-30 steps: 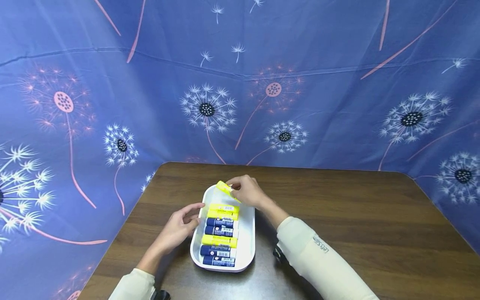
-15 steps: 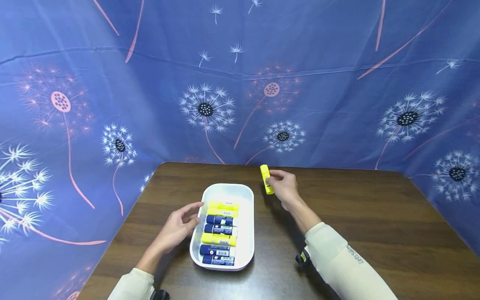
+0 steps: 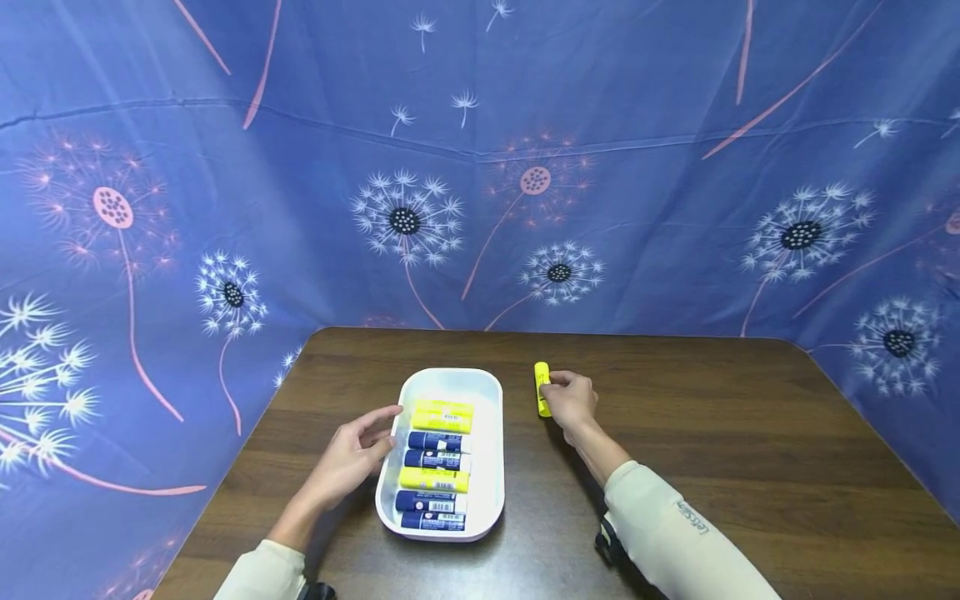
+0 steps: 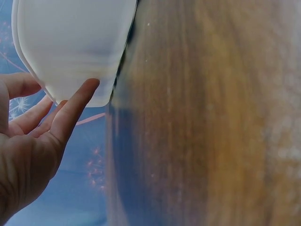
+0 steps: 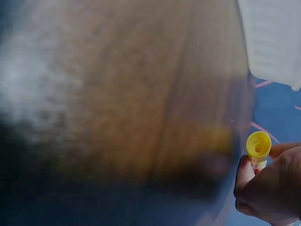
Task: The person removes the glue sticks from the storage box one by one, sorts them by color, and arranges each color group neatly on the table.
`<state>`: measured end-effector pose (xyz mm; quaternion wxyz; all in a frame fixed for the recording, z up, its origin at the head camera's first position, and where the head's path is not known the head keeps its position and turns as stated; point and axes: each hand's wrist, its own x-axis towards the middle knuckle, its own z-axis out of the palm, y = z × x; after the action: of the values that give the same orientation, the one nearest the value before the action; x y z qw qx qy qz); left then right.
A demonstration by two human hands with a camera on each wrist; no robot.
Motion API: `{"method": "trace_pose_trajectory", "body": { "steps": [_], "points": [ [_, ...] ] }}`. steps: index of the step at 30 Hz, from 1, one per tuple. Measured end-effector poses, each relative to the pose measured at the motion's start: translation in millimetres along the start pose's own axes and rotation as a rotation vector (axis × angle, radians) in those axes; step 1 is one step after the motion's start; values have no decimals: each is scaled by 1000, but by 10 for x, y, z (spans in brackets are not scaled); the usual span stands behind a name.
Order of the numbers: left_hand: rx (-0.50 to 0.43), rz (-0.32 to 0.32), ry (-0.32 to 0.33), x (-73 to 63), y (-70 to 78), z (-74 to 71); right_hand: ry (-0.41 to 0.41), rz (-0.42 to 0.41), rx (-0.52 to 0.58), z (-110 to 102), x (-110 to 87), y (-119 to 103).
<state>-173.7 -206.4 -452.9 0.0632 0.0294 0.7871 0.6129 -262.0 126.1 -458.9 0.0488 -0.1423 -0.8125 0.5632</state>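
My right hand [image 3: 573, 402] pinches a yellow glue stick [image 3: 542, 379] to the right of the white tray [image 3: 488, 467]. In the right wrist view that glue stick [image 5: 258, 143] shows its hollow round end, close over the tabletop. My left hand [image 3: 352, 454] rests at the tray's left rim with loosely extended fingers. Seen from the left wrist, the fingers of the left hand [image 4: 35, 146] lie against the outside of the tray wall [image 4: 75, 37]. Inside the tray, yellow glue sticks [image 3: 435, 479] and navy glue sticks [image 3: 437, 460] lie crosswise in a column.
A dark brown wooden table [image 3: 712, 433] carries the tray and extends well to the right. Behind it hangs a blue cloth [image 3: 637, 208] printed with dandelions. The tray's far end and right strip show bare white bottom.
My right hand has lifted the yellow glue stick from over the tray's far end, carried it right, and lowered it toward the table. The left hand stays at the rim.
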Motion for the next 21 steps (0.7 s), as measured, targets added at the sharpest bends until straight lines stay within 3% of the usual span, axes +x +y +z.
{"method": "trace_pose_trajectory", "body": {
  "steps": [12,21],
  "points": [
    [-1,3,-8,-17,-24,-29,10,-50,-97,120,-32,41],
    [15,3,-9,6,-16,-23,29,-87,-109,141,-21,55]
  ]
}}
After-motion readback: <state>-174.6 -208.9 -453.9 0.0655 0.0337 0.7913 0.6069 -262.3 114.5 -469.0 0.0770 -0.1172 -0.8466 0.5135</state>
